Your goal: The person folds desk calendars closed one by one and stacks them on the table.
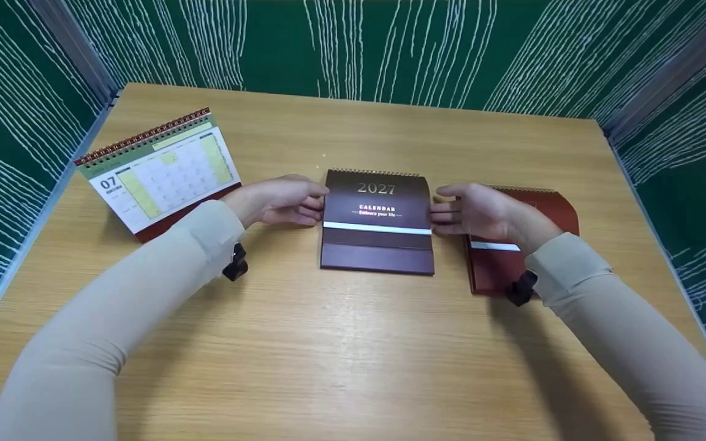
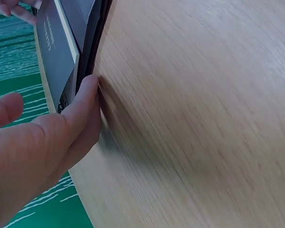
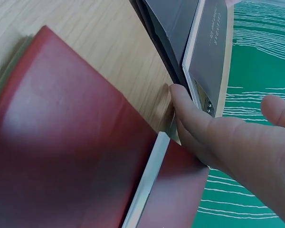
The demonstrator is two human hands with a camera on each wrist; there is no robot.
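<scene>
A dark brown 2027 desk calendar (image 1: 377, 208), spiral-bound with a white band, lies in the middle of the wooden table. My left hand (image 1: 288, 201) is at its left side, fingertips touching the edge and thumb near the upper corner. From the other side, my right hand (image 1: 482, 211) reaches to the right edge, its fingers fairly straight. Both wrist views show fingertips at the edge of the dark calendar (image 2: 57, 45), with the thumbs held apart. Under my right wrist lies a red desk calendar (image 1: 552, 211), partly covered by that hand and sleeve.
An opened desk calendar (image 1: 169, 174) showing page 07 stands tilted at the left of the table (image 1: 341, 343). Green panels with white streaks (image 1: 279, 49) enclose the back and sides. A few tiny pale specks lie behind the dark calendar.
</scene>
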